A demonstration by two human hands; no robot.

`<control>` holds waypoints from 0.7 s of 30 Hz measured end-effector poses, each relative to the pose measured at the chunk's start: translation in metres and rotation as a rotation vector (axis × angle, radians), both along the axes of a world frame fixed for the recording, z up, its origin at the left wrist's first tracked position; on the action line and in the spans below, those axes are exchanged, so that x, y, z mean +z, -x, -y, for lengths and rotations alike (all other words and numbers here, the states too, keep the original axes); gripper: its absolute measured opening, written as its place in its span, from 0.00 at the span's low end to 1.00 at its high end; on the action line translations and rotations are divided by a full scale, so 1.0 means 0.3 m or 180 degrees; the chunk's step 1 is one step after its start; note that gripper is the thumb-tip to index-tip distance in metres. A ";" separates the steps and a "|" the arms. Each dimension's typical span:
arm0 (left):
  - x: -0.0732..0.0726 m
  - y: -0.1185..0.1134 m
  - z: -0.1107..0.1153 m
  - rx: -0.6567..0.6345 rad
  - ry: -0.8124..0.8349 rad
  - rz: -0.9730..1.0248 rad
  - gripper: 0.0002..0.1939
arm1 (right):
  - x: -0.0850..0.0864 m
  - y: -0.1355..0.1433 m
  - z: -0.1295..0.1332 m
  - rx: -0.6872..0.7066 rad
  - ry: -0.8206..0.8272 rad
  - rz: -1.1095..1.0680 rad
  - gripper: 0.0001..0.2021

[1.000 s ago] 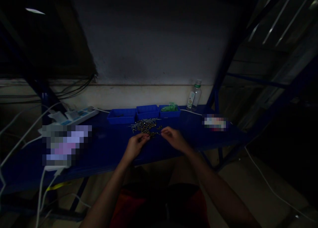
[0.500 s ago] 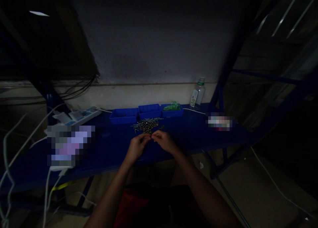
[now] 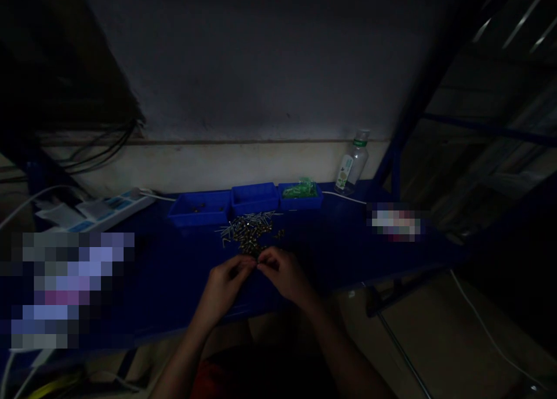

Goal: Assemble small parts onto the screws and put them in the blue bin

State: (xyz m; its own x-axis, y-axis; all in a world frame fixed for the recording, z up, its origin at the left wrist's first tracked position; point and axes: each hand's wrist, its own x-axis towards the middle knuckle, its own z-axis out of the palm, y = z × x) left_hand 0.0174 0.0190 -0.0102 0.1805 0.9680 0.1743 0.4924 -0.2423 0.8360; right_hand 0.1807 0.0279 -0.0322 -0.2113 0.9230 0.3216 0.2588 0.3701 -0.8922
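My left hand (image 3: 230, 276) and my right hand (image 3: 282, 271) meet fingertip to fingertip above the blue table (image 3: 348, 248). Both are closed in a pinch; whatever lies between the fingers is too small and dark to name. Just beyond them spreads a heap of small metal pieces: thin silvery pins (image 3: 261, 218) at the back and brassy fittings (image 3: 249, 236) nearer my fingers. A few loose pieces (image 3: 279, 234) lie to the right of the heap.
Behind the heap stand a blue tray (image 3: 198, 218) with a few small pieces, another blue tray (image 3: 255, 204), and a third holding green plastic (image 3: 300, 190). A clear bottle (image 3: 351, 164) stands back right. A power strip (image 3: 104, 210) with cables lies left, beside a blurred-out item (image 3: 73, 289).
My view has shifted closer to the table, so the trays and heap look larger. My hands stay together in front of the heap, fingers still pinched.
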 end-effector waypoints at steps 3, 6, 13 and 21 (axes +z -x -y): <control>0.020 -0.001 0.004 -0.0023 0.0114 -0.0033 0.13 | 0.016 -0.002 0.005 -0.0016 -0.0023 0.0070 0.05; 0.037 -0.006 0.004 0.0044 0.0201 -0.0022 0.13 | 0.031 -0.006 0.012 0.0072 -0.0020 0.0139 0.08; 0.039 -0.006 -0.005 0.0009 0.0231 -0.0030 0.11 | 0.032 -0.002 0.010 0.0023 0.0139 0.0267 0.06; 0.015 0.006 -0.016 -0.0225 -0.0023 -0.0090 0.11 | 0.032 -0.003 0.007 -0.0071 0.0188 0.0295 0.06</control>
State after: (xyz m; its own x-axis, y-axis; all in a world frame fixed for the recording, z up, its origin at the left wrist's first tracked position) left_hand 0.0156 0.0239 -0.0055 0.2534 0.9514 0.1750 0.4972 -0.2833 0.8201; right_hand 0.1817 0.0257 -0.0227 -0.2168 0.9446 0.2465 0.3487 0.3108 -0.8842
